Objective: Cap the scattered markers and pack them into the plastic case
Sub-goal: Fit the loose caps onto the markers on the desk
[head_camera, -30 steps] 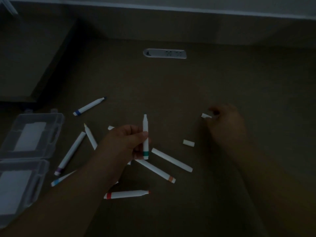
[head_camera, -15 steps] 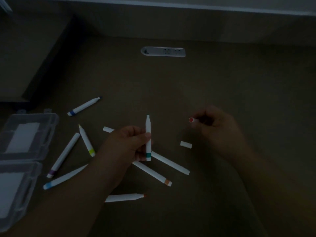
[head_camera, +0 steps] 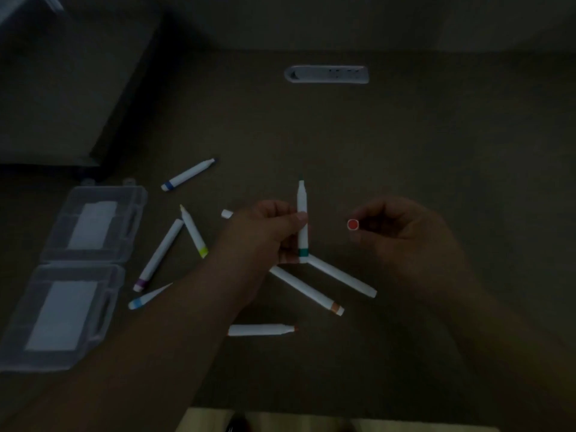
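Note:
My left hand (head_camera: 268, 235) holds an uncapped white marker with a green band (head_camera: 302, 219) upright, tip up. To its right my right hand (head_camera: 402, 232) pinches a small cap with a red end (head_camera: 352, 225), red end facing me, a short gap from the marker. Several white markers lie scattered on the dark table: a blue-banded one (head_camera: 188, 174), a yellow one (head_camera: 194, 231), a purple one (head_camera: 159, 255), a light blue one (head_camera: 146, 298), an orange one (head_camera: 307, 290), a plain white one (head_camera: 341, 275) and a red-tipped one (head_camera: 261, 330). The clear plastic case (head_camera: 78, 275) lies open at the left.
A white power strip (head_camera: 326, 74) lies at the back of the table. A dark box or cabinet (head_camera: 62, 88) stands at the back left. A loose white cap (head_camera: 227, 213) peeks out beside my left hand. The table's front edge (head_camera: 311, 413) runs along the bottom.
My right hand picked up a cap from the table and brought it left toward the green marker, turning its red end to face me. My left hand kept the marker upright.

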A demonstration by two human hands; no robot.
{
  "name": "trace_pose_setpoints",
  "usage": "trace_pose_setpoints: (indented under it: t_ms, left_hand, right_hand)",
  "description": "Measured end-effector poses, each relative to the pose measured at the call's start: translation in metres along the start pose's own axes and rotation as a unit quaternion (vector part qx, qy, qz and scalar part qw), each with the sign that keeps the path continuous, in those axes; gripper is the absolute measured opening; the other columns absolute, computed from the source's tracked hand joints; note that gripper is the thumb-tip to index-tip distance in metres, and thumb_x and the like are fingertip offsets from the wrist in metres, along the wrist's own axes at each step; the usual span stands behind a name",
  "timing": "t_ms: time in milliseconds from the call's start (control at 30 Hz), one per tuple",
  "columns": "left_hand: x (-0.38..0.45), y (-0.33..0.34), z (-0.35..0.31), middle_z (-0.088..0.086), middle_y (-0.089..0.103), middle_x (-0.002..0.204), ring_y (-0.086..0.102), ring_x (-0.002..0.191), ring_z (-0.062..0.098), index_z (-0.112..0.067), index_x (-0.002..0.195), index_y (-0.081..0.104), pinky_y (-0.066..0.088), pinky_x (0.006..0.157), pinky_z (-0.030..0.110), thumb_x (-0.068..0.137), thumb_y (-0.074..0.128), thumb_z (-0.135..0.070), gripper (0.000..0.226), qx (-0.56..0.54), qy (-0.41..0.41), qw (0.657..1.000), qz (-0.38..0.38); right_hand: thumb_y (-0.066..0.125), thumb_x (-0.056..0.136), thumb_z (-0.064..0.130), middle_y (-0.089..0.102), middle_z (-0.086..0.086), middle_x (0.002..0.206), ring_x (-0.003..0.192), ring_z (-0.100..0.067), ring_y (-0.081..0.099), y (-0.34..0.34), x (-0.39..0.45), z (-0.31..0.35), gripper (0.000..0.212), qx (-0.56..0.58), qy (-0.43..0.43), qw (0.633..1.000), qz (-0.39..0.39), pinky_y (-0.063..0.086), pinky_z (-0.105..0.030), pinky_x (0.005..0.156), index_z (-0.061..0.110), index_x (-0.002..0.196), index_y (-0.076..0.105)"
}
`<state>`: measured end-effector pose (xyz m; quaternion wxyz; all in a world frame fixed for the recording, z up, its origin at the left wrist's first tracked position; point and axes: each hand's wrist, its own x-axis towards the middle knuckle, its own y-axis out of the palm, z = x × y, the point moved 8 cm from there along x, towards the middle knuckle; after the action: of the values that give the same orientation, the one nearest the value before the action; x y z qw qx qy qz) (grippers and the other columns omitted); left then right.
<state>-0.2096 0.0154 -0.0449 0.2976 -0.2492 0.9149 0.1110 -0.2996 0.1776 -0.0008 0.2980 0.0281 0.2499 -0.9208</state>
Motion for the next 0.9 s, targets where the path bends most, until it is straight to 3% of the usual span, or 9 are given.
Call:
trace_pose_setpoints:
  t_ms: [167, 300, 467, 633, 733, 833, 900]
  left_hand:
    - [-0.007, -0.021, -0.001, 0.003, 0.072, 0.088, 0.071, 0.079, 0.016, -0.018, 0.099, 0.064, 0.058, 0.070, 0.035, 0.090, 0.061, -0.018, 0.010, 0.010, 0.015, 1.000, -0.008]
    - [-0.014, -0.045, 0.002, 0.005, 0.069, 0.093, 0.068, 0.087, 0.019, -0.017, 0.101, 0.063, 0.057, 0.077, 0.037, 0.091, 0.060, -0.017, 0.011, 0.012, 0.011, 0.999, -0.035]
    - [-0.026, -0.075, 0.002, 0.004, 0.068, 0.096, 0.068, 0.089, 0.018, -0.024, 0.094, 0.064, 0.057, 0.079, 0.037, 0.091, 0.060, -0.019, 0.007, 0.105, 0.047, 0.991, -0.070]
    - [-0.042, -0.119, -0.006, 0.004, 0.067, 0.097, 0.068, 0.089, 0.017, -0.024, 0.095, 0.063, 0.057, 0.073, 0.031, 0.092, 0.058, -0.022, 0.006, 0.093, 0.050, 0.987, -0.122]
    - [-0.053, -0.143, -0.011, 0.005, 0.071, 0.096, 0.071, 0.085, 0.018, -0.019, 0.104, 0.065, 0.059, 0.073, 0.032, 0.093, 0.059, -0.022, 0.013, 0.076, 0.054, 0.986, -0.140]
    - [-0.062, -0.161, -0.010, 0.004, 0.072, 0.093, 0.071, 0.083, 0.019, -0.020, 0.099, 0.067, 0.058, 0.075, 0.035, 0.092, 0.060, -0.024, 0.011, 0.099, 0.066, 0.980, -0.162]
    - [-0.066, -0.167, -0.005, 0.005, 0.070, 0.095, 0.069, 0.086, 0.019, -0.020, 0.100, 0.066, 0.058, 0.075, 0.035, 0.092, 0.060, -0.025, 0.011, 0.110, 0.066, 0.978, -0.166]
  right_hand:
    - [0.072, 0.081, 0.016, 0.064, 0.019, 0.092, 0.082, 0.019, 0.057, 0.016, -0.003, 0.000, 0.026, -0.019, 0.011, 1.000, 0.013, 0.047, -0.009, 0.059, 0.041, 0.084, 0.062]
    - [0.072, 0.082, 0.017, 0.063, 0.020, 0.089, 0.082, 0.021, 0.055, 0.032, -0.005, 0.002, 0.026, -0.028, 0.010, 0.999, 0.022, 0.042, -0.011, 0.062, 0.041, 0.083, 0.062]
    - [0.070, 0.082, 0.015, 0.064, 0.027, 0.087, 0.082, 0.020, 0.056, 0.056, -0.006, 0.017, 0.027, -0.031, -0.007, 0.998, 0.053, 0.044, -0.008, 0.059, 0.041, 0.084, 0.063]
    - [0.071, 0.081, 0.015, 0.065, 0.017, 0.092, 0.084, 0.017, 0.058, 0.075, -0.004, 0.029, 0.025, -0.024, -0.013, 0.998, 0.060, 0.045, -0.012, 0.064, 0.039, 0.084, 0.064]
    - [0.072, 0.081, 0.016, 0.066, 0.020, 0.087, 0.083, 0.018, 0.058, 0.086, -0.005, 0.036, 0.024, -0.028, -0.024, 0.997, 0.069, 0.047, -0.009, 0.061, 0.038, 0.084, 0.065]
    - [0.071, 0.082, 0.013, 0.064, 0.017, 0.088, 0.081, 0.022, 0.056, 0.099, -0.009, 0.045, 0.023, -0.025, -0.039, 0.996, 0.078, 0.041, 0.003, 0.061, 0.035, 0.086, 0.065]
    - [0.071, 0.082, 0.012, 0.064, 0.016, 0.090, 0.083, 0.020, 0.057, 0.107, -0.012, 0.049, 0.025, -0.037, -0.049, 0.995, 0.084, 0.045, -0.001, 0.061, 0.037, 0.085, 0.063]
